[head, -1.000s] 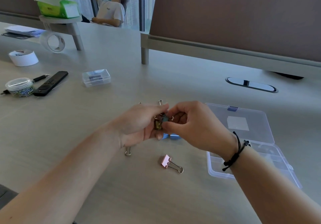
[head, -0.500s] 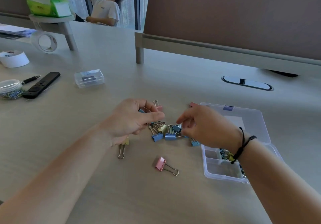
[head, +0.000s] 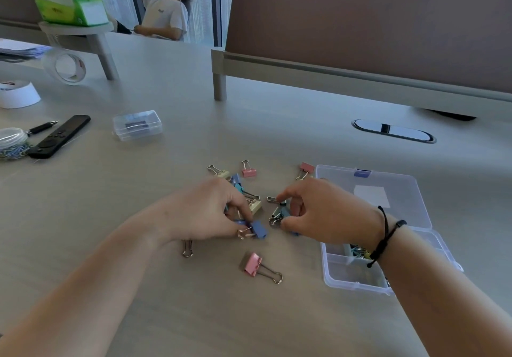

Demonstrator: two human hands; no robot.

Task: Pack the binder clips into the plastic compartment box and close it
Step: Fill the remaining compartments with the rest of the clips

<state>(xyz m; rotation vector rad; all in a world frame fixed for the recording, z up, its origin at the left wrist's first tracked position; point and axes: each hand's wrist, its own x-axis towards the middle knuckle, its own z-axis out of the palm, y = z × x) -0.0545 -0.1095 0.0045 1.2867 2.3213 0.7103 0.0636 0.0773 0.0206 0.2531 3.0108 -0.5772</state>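
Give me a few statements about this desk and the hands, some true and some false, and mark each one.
1. The compartment box lies open. True.
2. Every binder clip is packed. False: several lie loose, such as the pink clip near the table's front.
3. The right hand pinches a blue clip. True.
4. The left hand rests flat and empty. False: it grips a dark blue clip.
5. The black remote lies inside the box. False: it lies far left on the table.

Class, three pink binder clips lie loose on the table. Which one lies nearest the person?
The pink clip lying alone in front of both hands, handles pointing right. The other two pink clips lie beyond the hands.
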